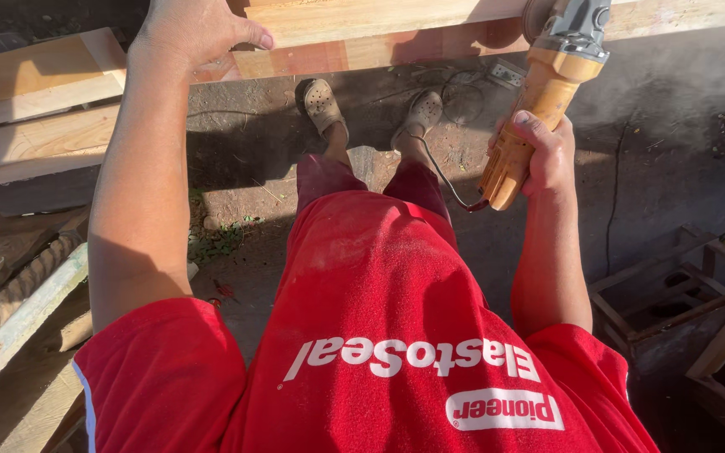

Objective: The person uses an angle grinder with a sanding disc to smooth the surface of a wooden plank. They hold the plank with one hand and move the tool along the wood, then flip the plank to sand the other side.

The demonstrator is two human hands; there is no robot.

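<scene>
Item: long pale wooden plank (396,33), smooth-faced with a reddish lower edge, lay across the top of the view above bare dusty ground; the left hand (190,33) rested flat on it, fingers spread, clasping nothing. The right hand (543,151) was clenched around the orange plastic body of an angle grinder (539,101), whose grey metal head met the plank's edge, cord trailing from its base. Rough-sawn boards (35,109) were stacked at left; a slatted wooden crate (673,302) stood at right, contents too shadowed to tell.
</scene>
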